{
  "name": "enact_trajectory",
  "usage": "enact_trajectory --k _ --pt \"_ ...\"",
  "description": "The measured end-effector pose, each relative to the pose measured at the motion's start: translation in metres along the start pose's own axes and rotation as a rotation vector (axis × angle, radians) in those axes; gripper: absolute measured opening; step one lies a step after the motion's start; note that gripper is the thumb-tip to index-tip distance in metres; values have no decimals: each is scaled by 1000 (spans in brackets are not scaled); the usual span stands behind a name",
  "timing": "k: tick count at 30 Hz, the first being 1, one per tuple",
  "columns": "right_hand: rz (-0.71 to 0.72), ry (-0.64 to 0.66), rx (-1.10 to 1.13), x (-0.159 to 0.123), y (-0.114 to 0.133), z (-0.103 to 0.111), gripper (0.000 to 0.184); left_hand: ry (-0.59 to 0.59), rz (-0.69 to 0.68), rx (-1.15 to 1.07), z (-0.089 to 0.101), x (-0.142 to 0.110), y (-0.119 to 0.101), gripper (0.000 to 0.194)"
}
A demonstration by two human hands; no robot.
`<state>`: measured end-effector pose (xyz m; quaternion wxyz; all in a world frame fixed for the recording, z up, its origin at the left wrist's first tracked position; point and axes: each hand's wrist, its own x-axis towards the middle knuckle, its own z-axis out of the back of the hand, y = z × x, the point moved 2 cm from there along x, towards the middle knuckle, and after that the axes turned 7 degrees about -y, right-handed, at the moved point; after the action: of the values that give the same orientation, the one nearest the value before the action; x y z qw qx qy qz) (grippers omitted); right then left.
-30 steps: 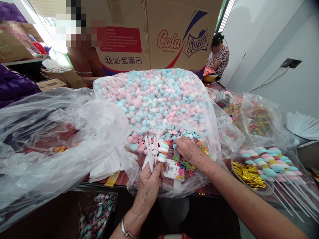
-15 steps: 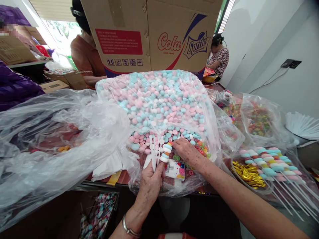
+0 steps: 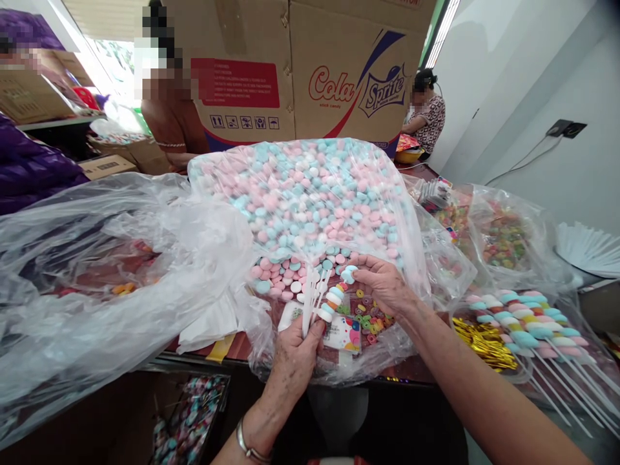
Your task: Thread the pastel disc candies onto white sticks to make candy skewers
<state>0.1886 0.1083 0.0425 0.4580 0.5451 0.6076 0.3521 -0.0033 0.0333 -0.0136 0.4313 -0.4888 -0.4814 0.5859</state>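
My left hand (image 3: 298, 355) is closed around several white sticks (image 3: 309, 297) and a candy skewer (image 3: 332, 302) threaded with white, blue and orange pieces. Between the thumb and fingers of my right hand (image 3: 378, 281) is a light blue marshmallow (image 3: 349, 274), held at the skewer's top end. Behind both hands lies a large clear bag of pink, blue and white marshmallows (image 3: 310, 200), its mouth facing me. Small gummy rings (image 3: 372, 316) lie below my right hand, beside a printed card (image 3: 341, 332).
At right, finished candy skewers (image 3: 527, 320) lie by a tub of gold ties (image 3: 484, 342). White sticks (image 3: 588, 245) fan out behind them. A large carton (image 3: 339, 77) stands at the back, with people beyond. Crumpled plastic (image 3: 194, 239) covers the left; a box of wrapped skewers (image 3: 188, 413) sits below.
My right hand has come up from the loose candies with a blue marshmallow and brought it to the skewer's tip. My left hand has shifted slightly right, tilting the sticks and skewer.
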Motion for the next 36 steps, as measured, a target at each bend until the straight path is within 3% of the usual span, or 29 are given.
enact_trajectory --k 8,12,20,22,27,33,36 --pt "46 -28 -10 -4 -4 -1 33 3 -38 83 0 1 1 39" --pt "136 -59 -169 -8 -12 1 37 2 -39 79 0 0 -1 39" --pt "190 81 -384 -10 -16 6 41 -13 -77 71 -1 -1 -5 35" --pt "258 93 -435 -14 -15 4 39 -20 -95 80 -1 -1 -7 35" --pt "601 25 -649 -21 -22 -4 31 -25 -128 147 -1 -2 -8 39" --pt "501 25 -639 -21 -35 -7 32 -45 -112 128 0 0 -4 37" --pt "524 52 -637 -24 -33 -7 32 -58 -88 91 -1 1 -4 34"
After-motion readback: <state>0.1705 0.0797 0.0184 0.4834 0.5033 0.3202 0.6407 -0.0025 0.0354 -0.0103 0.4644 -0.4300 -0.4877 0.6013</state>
